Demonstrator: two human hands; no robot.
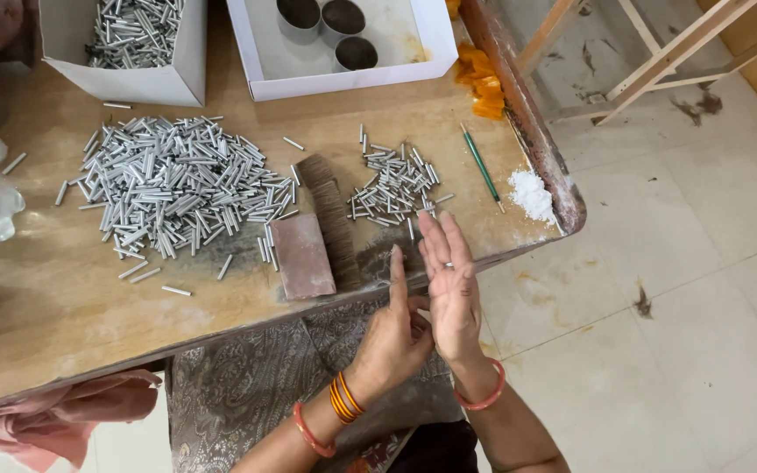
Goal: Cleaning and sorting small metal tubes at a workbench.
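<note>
- Head view: both hands meet just off the near edge of the wooden table (63,307), above a patterned cloth (247,394) on the lap.
- The right hand (451,289) is held flat and released, fingers straight and together, palm facing the left hand; a small silvery piece shows at its fingers, too small to tell what it is.
- The left hand (396,337) is partly curled, its forefinger raised straight and lying against the right palm; whether it pinches anything I cannot tell.
- Just beyond the fingertips lies a small heap of short metal tubes (393,186).
- Left of the hands, near them, rests a reddish-brown block (302,256) with a dark brush (330,210) touching its far side.
- Further left spreads the large heap of metal tubes (173,186).
- Beyond the right hand lie a green stick (481,165) and, just beside its near end, a little mound of white powder (532,194).
- Well beyond both hands stand two white boxes: one (146,81) with tubes, one (343,79) with round tins.
</note>
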